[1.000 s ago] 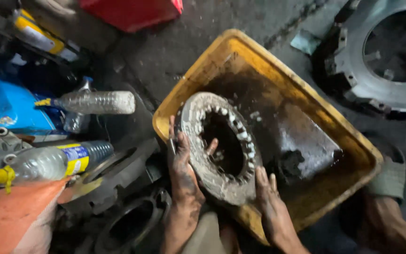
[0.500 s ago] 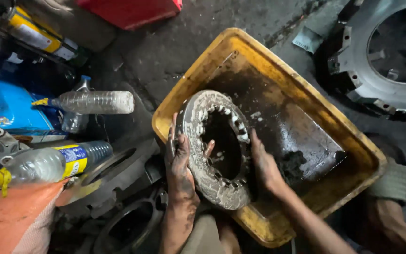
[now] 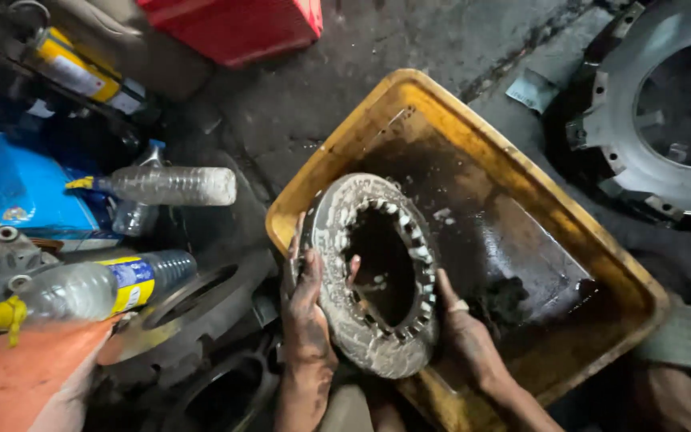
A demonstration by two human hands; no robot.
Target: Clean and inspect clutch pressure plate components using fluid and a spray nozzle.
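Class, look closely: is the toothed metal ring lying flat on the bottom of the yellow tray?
No: both hands, left hand and right hand, hold the ring tilted on edge over the yellow tray.

Grey, grime-coated round metal ring with toothed inner rim (image 3: pixel 377 276): tilted on edge, wet and foamy, standing in oily yellow rectangular plastic tray (image 3: pixel 473 136).

Red box (image 3: pixel 237 24) cut off above
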